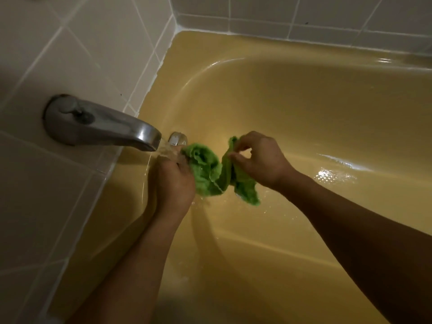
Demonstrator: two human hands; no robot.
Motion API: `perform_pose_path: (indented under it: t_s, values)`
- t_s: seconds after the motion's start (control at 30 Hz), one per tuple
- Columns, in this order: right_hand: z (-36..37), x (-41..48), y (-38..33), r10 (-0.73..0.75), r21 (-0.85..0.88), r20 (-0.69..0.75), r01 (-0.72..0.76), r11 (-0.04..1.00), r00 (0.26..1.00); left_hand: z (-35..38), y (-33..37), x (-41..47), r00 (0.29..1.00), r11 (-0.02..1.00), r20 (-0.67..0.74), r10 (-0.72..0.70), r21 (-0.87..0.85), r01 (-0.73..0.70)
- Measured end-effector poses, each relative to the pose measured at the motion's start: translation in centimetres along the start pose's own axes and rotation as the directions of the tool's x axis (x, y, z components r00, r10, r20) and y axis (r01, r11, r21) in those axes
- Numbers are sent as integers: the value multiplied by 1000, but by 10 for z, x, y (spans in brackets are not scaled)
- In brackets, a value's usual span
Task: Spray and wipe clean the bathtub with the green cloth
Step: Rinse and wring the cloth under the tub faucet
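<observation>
We're pinching the green cloth (210, 169) in our right hand (264, 157), our left hand (175, 181) closing its grip round the other end beneath the running tub spout (100, 123).

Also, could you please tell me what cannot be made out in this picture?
Head view:
1. Fingertips of the left hand: blurred by water running from the spout.
2. Metal plate on the bathtub wall: partly hidden behind spout and water.
3. Bathtub floor below: covered by the green cloth and right hand.
4. Left arm, right arm: cut off at bottom and right edges.
</observation>
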State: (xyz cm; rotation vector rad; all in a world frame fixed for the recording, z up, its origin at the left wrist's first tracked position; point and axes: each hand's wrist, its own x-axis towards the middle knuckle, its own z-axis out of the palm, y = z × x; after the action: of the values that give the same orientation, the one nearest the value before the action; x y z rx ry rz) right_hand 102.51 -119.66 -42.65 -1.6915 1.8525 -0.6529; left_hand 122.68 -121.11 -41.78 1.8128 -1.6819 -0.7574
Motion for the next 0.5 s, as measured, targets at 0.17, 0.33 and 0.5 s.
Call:
perform_pose_path:
  t_s: [0.17,0.33,0.5]
  values:
    - [28,-4,-33,-41,430,332,-113,896,942,-6,6,4,993,993,109,-42,-104,53]
    - [45,-5,-52,73,786,364,-348,511,929,-22,5,9,991,991,132,-28,-128,45]
    - [50,1,-59,211,815,405,-456,357,890,-26,6,6,986,999,162,43,-25,-39]
